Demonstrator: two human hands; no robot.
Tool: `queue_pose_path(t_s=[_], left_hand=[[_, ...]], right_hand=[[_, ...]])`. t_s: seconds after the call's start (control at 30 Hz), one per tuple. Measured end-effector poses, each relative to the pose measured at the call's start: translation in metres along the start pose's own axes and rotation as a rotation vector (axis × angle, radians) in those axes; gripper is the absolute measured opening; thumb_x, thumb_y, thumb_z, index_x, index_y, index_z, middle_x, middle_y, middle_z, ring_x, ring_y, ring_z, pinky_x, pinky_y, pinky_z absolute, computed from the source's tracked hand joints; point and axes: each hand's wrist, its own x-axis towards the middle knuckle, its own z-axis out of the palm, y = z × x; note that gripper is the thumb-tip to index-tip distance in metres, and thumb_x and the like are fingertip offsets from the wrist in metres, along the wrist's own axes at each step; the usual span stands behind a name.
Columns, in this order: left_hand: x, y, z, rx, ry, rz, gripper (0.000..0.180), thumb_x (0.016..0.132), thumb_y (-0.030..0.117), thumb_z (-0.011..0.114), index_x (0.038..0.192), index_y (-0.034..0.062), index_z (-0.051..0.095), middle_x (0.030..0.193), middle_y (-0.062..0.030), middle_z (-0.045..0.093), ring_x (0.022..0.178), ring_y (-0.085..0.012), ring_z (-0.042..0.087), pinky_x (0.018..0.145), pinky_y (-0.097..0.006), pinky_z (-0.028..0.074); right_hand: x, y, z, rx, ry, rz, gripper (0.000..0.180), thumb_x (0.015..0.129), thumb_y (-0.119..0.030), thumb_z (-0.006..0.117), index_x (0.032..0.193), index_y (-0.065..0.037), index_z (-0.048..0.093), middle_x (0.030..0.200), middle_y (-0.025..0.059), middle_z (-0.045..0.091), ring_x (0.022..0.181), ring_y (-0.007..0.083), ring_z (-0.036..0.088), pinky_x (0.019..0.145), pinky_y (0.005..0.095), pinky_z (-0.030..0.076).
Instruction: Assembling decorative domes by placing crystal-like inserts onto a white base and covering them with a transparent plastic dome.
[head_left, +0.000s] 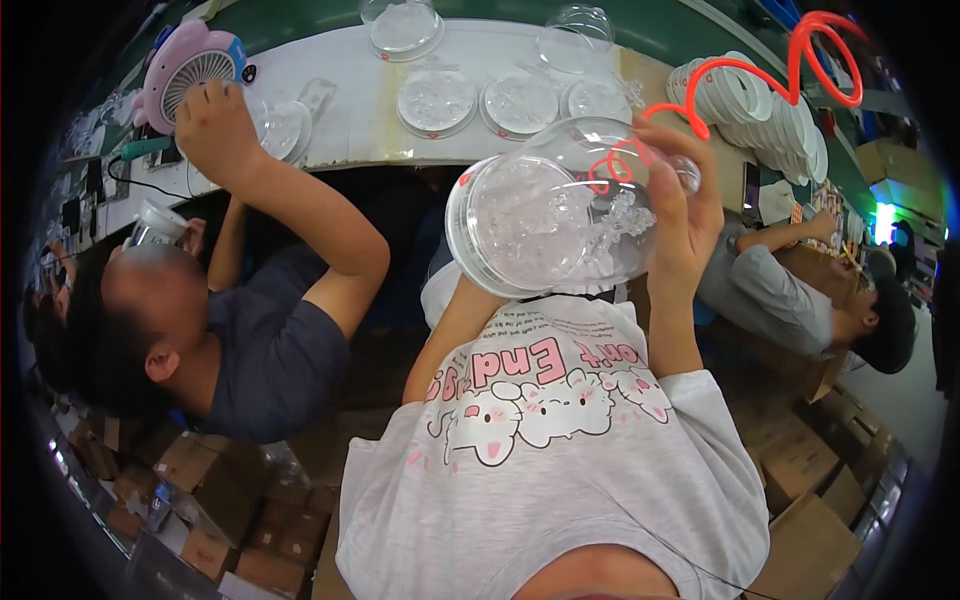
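Observation:
A clear plastic dome (600,250) on a round white base (464,225) is held up in front of my chest, tilted with its base to the left. Clear, crumpled-looking pieces show inside it. My right hand (688,205) wraps round the dome's far right end, next to its round clear knob (684,174). At the base my left hand (478,298) supports it from behind; most of its fingers are hidden by the white base. A red coiled hose (800,50) runs behind the dome and shows through it.
On the white table (350,125) stand several white round bases with clear pieces (437,100). Stacked white rings (750,110) lie at the right. A co-worker (270,330) sits at left by a pink fan (190,75); another person (790,290) sits at right. Cardboard boxes (815,535) fill the floor.

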Motion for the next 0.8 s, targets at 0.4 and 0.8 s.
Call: queue_pose_path(t_s=[0.4,0.8], left_hand=[[-0.024,0.028,0.048,0.010,0.040,0.043,0.041,0.087,0.025,0.046,0.124,0.0092,0.040,0.119,-0.0077,0.049,0.104,-0.0175,0.051,0.086,-0.031,0.044],[-0.020,0.024,0.043,0.044,0.026,0.013,0.039,0.085,0.023,0.051,0.120,0.0081,0.045,0.112,-0.0072,0.053,0.098,-0.0167,0.054,0.082,-0.030,0.047]], right_hand=[[-0.005,-0.032,-0.010,0.012,-0.327,-0.120,0.038,0.075,-0.026,0.057,0.103,-0.001,0.053,0.113,0.0187,0.053,0.120,0.0320,0.037,0.102,0.0469,0.015],[-0.007,-0.054,-0.012,-0.112,-0.334,-0.246,0.028,0.077,-0.025,0.055,0.094,-0.002,0.053,0.104,0.0192,0.058,0.112,0.0337,0.046,0.101,0.0521,0.012]])
